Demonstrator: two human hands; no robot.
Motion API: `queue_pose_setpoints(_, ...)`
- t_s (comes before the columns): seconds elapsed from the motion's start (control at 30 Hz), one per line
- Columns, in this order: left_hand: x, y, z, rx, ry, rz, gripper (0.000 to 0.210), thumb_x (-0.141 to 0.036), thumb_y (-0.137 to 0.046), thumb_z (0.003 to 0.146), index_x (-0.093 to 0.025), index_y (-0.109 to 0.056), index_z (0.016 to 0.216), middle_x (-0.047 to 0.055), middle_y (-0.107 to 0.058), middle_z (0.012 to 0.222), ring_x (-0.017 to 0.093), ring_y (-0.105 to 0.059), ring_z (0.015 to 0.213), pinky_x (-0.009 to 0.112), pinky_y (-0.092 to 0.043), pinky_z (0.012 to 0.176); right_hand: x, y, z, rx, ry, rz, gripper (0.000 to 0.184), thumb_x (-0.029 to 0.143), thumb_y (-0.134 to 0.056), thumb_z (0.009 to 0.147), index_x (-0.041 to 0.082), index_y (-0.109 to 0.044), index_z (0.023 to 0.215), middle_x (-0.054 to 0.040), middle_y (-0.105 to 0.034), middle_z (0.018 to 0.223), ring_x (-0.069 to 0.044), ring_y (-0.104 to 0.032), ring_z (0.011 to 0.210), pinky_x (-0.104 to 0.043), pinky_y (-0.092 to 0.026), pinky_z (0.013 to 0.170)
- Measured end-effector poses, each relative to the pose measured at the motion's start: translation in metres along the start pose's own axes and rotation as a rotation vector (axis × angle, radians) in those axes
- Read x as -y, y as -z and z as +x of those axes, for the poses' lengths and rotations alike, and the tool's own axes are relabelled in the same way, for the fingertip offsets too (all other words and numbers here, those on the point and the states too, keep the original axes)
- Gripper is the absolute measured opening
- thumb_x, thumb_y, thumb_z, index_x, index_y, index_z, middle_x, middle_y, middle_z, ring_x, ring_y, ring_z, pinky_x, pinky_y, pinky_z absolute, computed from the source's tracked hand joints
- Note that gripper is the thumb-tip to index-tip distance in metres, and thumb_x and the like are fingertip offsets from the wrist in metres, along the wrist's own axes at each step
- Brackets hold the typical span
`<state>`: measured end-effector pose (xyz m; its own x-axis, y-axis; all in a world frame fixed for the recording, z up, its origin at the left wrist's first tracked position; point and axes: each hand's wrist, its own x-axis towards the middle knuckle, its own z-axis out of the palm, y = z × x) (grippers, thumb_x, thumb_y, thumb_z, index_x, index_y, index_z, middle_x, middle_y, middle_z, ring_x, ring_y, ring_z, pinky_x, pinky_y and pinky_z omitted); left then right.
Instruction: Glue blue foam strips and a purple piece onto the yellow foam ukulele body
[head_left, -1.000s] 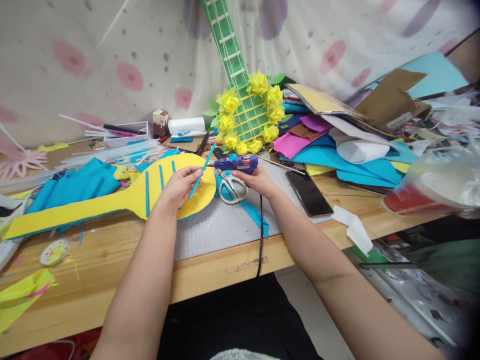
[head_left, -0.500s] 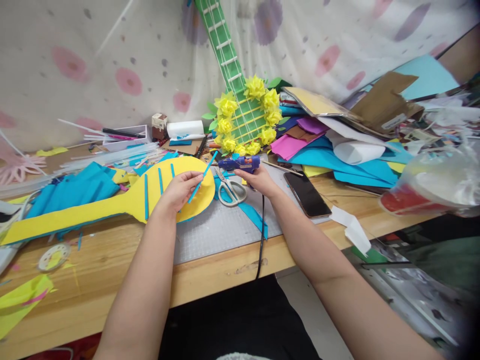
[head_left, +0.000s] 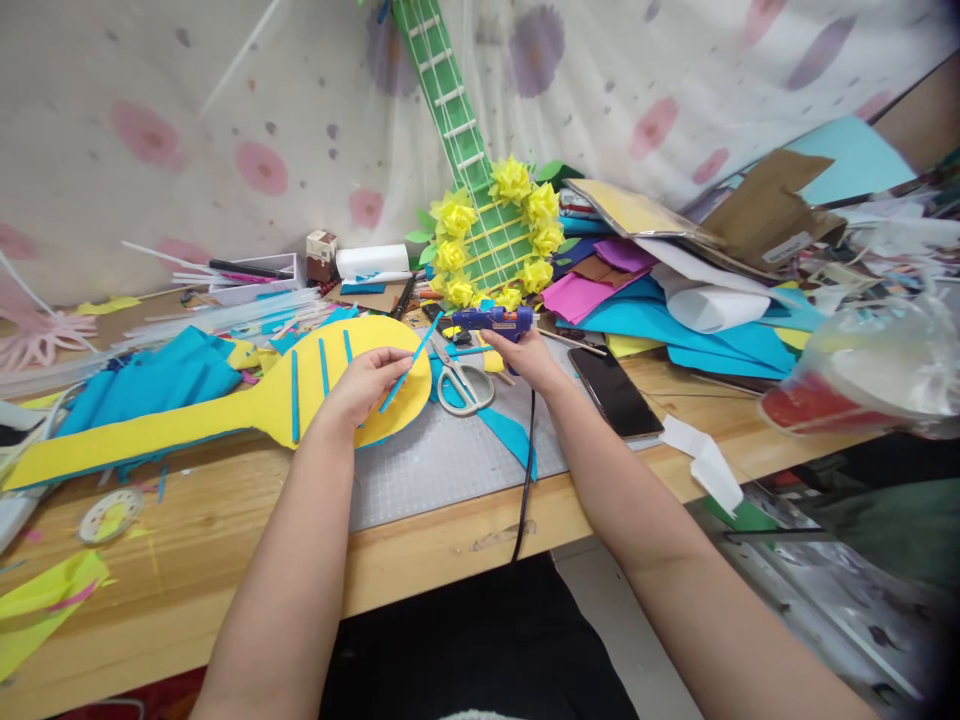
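Between the fingertips of my left hand (head_left: 365, 388) is a thin blue strip (head_left: 411, 366), slanting over the round end of a yellow guitar-shaped cutout (head_left: 259, 405). Several blue strips lie across the cutout's body, and its edge is blue. My right hand (head_left: 523, 352) is wrapped round a blue glue gun (head_left: 491, 320); its nozzle points left, near the strip's upper end. From the gun a black cord (head_left: 528, 450) hangs over the table edge. Scissors (head_left: 465, 388) with light handles lie between my hands on a grey cutting mat (head_left: 427, 480), beside a blue scrap (head_left: 510, 440).
A green guitar model (head_left: 480, 200) with yellow flowers leans at the back. To the right are a phone (head_left: 616, 392), piled coloured paper (head_left: 660, 310) and a plastic-wrapped cup (head_left: 840, 375). Blue crepe paper (head_left: 150, 380) and a tape roll (head_left: 110, 515) lie at left.
My right hand has shifted slightly right with the glue gun, away from the blue strip. My left hand still holds the strip, nearly in place.
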<state>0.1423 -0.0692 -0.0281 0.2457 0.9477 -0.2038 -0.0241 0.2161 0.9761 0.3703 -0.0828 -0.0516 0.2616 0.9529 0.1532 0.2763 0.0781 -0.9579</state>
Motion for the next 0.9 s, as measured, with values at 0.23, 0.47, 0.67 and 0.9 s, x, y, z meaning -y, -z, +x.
queue_pose_setpoints(0.23, 0.0002, -0.0007, -0.0001, -0.005, -0.007, -0.008, 0.025, -0.023, -0.079, 0.05, -0.013, -0.066, 0.069, 0.0, -0.06, 0.062, 0.006, -0.049, 0.052, 0.017, -0.037, 0.05, -0.0011, 0.0059, 0.0024, -0.031, -0.014, -0.006, 0.035, 0.05, -0.064, 0.063, 0.017, -0.059, 0.071, -0.0031, -0.06, 0.065, -0.013, -0.052, 0.057, -0.025, -0.043, 0.054)
queue_pose_setpoints(0.47, 0.0048, 0.0033, 0.0032, 0.022, -0.036, 0.028, 0.023, -0.027, -0.077, 0.052, -0.014, -0.067, 0.068, 0.0, -0.058, 0.06, 0.006, -0.046, 0.05, 0.017, -0.033, 0.046, 0.0005, 0.0054, 0.0007, -0.002, -0.031, 0.006, 0.036, 0.052, -0.064, 0.063, 0.017, -0.055, 0.063, 0.0001, -0.054, 0.057, -0.008, -0.042, 0.046, -0.023, -0.038, 0.046)
queue_pose_setpoints(0.67, 0.0043, 0.003, 0.0022, 0.027, -0.035, 0.04, 0.021, -0.026, -0.076, 0.053, -0.015, -0.067, 0.068, 0.0, -0.058, 0.06, 0.006, -0.046, 0.05, 0.018, -0.033, 0.047, 0.0002, 0.0046, 0.0007, -0.005, -0.046, 0.005, 0.037, 0.052, -0.064, 0.063, 0.018, -0.052, 0.061, 0.0011, -0.053, 0.056, -0.007, -0.041, 0.045, -0.022, -0.036, 0.045)
queue_pose_setpoints(0.9, 0.0057, 0.004, 0.0037, 0.022, -0.02, 0.037, 0.026, -0.027, -0.078, 0.051, -0.014, -0.067, 0.07, 0.0, -0.059, 0.061, 0.006, -0.045, 0.05, 0.019, -0.031, 0.046, -0.0024, 0.0041, 0.0011, 0.007, -0.028, 0.018, 0.037, 0.052, -0.065, 0.063, 0.017, -0.052, 0.064, 0.0016, -0.052, 0.058, -0.007, -0.043, 0.048, -0.022, -0.037, 0.047)
